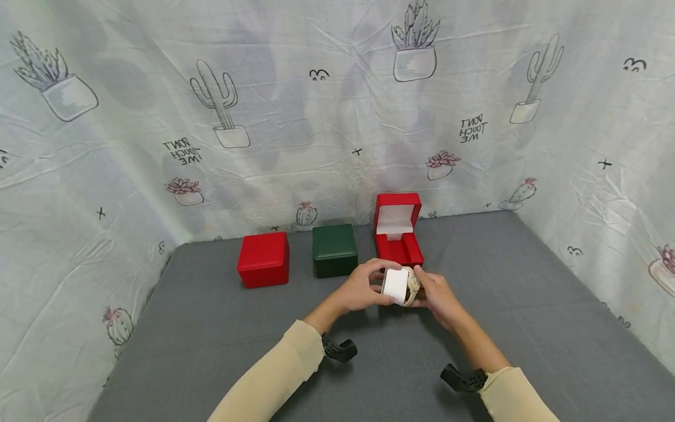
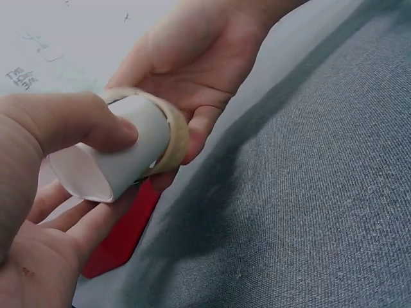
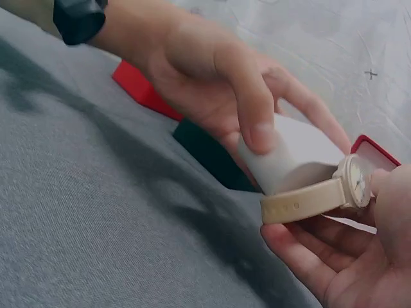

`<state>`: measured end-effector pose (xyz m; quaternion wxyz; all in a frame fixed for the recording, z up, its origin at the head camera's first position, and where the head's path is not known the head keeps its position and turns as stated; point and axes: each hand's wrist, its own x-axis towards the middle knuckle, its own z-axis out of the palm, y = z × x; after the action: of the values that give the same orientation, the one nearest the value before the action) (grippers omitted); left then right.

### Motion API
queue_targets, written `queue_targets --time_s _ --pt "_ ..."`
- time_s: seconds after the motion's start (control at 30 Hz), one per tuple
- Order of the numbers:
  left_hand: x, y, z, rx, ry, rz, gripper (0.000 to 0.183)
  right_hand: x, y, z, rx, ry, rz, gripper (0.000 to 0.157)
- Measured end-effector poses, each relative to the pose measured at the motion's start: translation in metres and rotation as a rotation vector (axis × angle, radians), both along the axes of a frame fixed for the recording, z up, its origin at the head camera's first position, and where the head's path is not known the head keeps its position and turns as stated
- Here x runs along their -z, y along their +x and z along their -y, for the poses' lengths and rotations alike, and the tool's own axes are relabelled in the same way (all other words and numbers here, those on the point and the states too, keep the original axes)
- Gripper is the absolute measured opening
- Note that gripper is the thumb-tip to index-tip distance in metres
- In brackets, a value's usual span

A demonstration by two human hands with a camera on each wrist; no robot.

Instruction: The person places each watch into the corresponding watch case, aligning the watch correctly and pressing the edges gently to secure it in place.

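Observation:
My left hand (image 1: 360, 288) pinches a white watch cushion (image 1: 395, 285) between thumb and fingers. A cream-strapped wristwatch (image 3: 356, 182) loops around the cushion's right end, its round dial toward my right hand (image 1: 442, 298). The right thumb lies at the dial and the right fingers curl under the strap (image 3: 308, 202), gripping the watch. In the left wrist view the cushion's near end (image 2: 80, 172) sticks out of the strap and looks hollow. Both hands are above the grey table, just in front of an open red box (image 1: 387, 249) with a white-lined lid.
Left of the open box stands a closed green box (image 1: 334, 249), and farther left a closed red box (image 1: 263, 258). A cloth backdrop (image 1: 285, 117) printed with cacti rises behind the grey table (image 1: 237, 351) and along both sides. Black bands (image 1: 340, 349) sit on both wrists.

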<state>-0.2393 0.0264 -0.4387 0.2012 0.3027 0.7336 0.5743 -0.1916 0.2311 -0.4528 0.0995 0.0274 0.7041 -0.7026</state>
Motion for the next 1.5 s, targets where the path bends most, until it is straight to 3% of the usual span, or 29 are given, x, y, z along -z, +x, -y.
queue_targets --time_s 0.17,0.37,0.77,0.83,1.07,1.17,1.4,1.5 --pt "0.001 0.0 -0.001 -0.088 -0.019 0.012 0.058 -0.005 0.005 0.004 -0.054 0.02 -0.021 0.057" --pt "0.006 0.0 -0.003 -0.144 -0.048 -0.058 0.057 -0.013 0.009 0.006 -0.145 0.026 -0.021 0.058" --pt "0.002 0.001 -0.004 -0.143 -0.124 -0.198 0.057 -0.02 0.009 0.013 -0.203 -0.013 -0.007 0.057" --pt "0.003 0.0 -0.003 -0.128 -0.105 -0.162 0.059 -0.019 0.008 0.012 -0.198 -0.009 -0.019 0.058" --pt "0.006 -0.004 0.001 -0.052 0.094 0.102 0.075 -0.013 0.004 0.0 -0.173 0.006 -0.131 0.069" --pt "0.004 -0.004 0.004 -0.009 0.136 0.155 0.072 -0.01 0.003 -0.005 -0.164 -0.016 -0.151 0.068" --pt "0.0 -0.005 0.007 0.051 0.124 0.159 0.071 -0.007 0.001 -0.01 -0.178 -0.019 -0.164 0.066" --pt "-0.001 -0.004 0.006 0.045 0.114 0.147 0.072 -0.008 0.001 -0.01 -0.177 -0.023 -0.163 0.066"
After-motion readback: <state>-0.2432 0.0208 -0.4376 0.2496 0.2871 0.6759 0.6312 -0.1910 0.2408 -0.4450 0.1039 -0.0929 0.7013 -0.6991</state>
